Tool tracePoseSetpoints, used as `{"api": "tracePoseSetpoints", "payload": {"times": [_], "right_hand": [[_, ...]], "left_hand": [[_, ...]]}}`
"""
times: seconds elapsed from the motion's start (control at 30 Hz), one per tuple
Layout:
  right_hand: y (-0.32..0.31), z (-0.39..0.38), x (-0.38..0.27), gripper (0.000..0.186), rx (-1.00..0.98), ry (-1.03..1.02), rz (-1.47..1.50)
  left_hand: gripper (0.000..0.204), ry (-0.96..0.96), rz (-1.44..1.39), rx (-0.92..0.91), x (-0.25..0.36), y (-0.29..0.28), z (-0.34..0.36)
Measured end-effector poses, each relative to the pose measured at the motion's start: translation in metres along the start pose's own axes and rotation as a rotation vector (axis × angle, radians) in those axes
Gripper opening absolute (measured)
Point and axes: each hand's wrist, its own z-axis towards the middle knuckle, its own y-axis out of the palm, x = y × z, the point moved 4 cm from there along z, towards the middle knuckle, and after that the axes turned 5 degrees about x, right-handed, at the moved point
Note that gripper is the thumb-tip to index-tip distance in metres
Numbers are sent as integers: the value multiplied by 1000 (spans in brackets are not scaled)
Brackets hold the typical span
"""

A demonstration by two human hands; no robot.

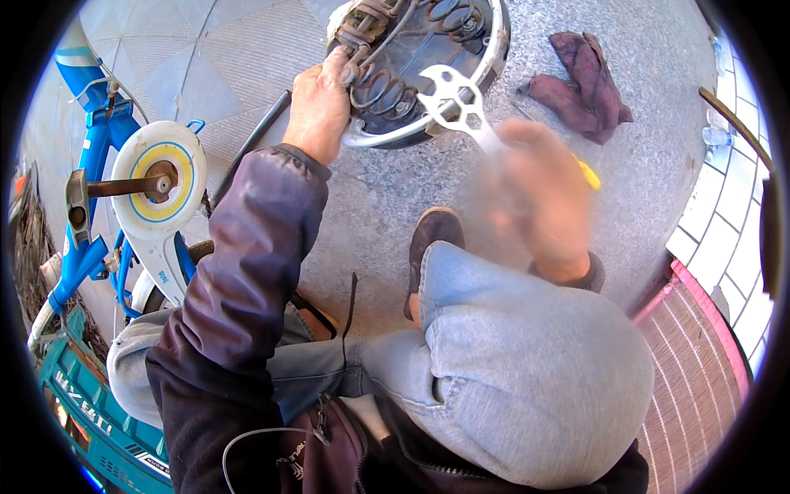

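A bicycle saddle (415, 58) lies with its dark underside up at the top middle, showing coil springs (383, 93), a rusty clamp and a pale rim. My left hand (319, 111) is closed around the metal frame beside the clamp, at the saddle's left side. In my right hand (539, 193), blurred by motion, is a flat silver multi-hole spanner (484, 134). Its hooked, perforated head overlaps the saddle's near right rim; whether it touches is unclear. Partly hidden behind my right hand is a yellow-handled tool (590, 174), apparently lying on the ground.
A dark red rag (584, 86) lies right of the saddle. At left stands a blue bicycle frame (95, 136) with a white chain guard (132, 189) and crank. A teal case (103, 412) is at lower left, a pink-edged woven mat (691, 354) at lower right.
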Motion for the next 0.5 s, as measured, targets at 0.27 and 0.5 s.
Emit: {"api": "tracePoseSetpoints", "payload": {"times": [0.27, 0.5], "right_hand": [[17, 7, -5, 25, 21, 102, -86], [23, 8, -11, 25, -2, 86, -105]], "left_hand": [[42, 90, 172, 32, 1, 1, -3], [54, 174, 279, 205, -1, 1, -4]]}}
